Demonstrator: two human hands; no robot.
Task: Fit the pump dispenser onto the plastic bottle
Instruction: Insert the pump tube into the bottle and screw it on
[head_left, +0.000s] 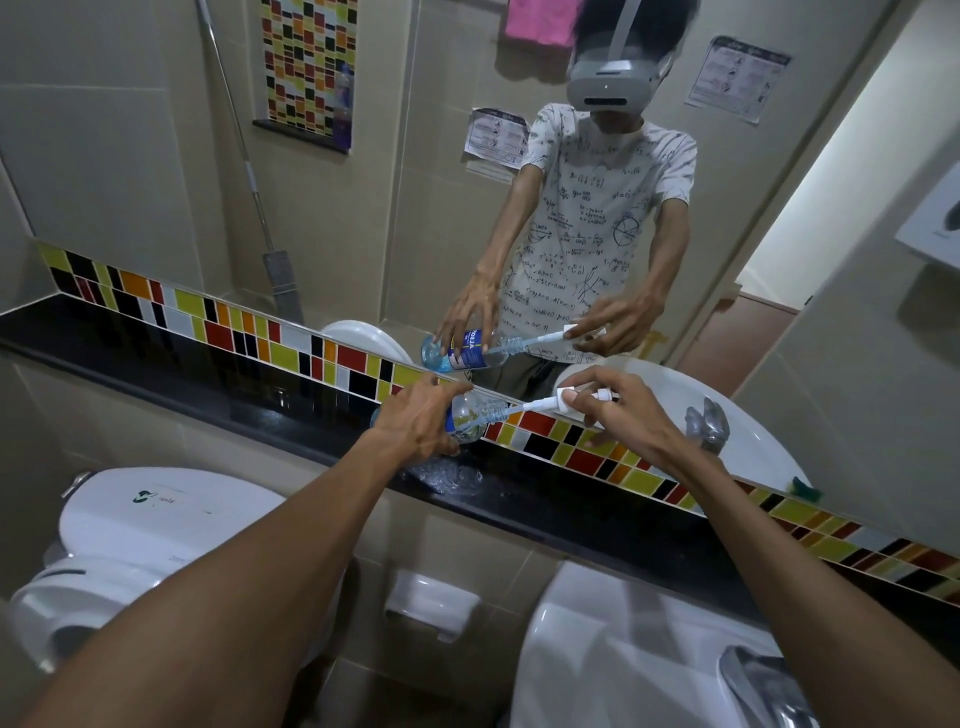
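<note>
The plastic bottle (470, 415) in the left hand (421, 421) was clear with a blue label; the pump dispenser (569, 402) in the right hand (623, 410) was white. Beneath both hands ran a tile strip (571, 447) chequered red, yellow, orange, black and white, above a black ledge (208, 384).

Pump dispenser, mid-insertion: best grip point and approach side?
Grip the pump dispenser at its white head and collar, coming from the right, in line with the tube. The right hand does this now. The thin dip tube points left into the neck of the tilted plastic bottle, which the left hand steadies; the tube looks too slender to steer by, so the blocky head probably gives better control.
</note>
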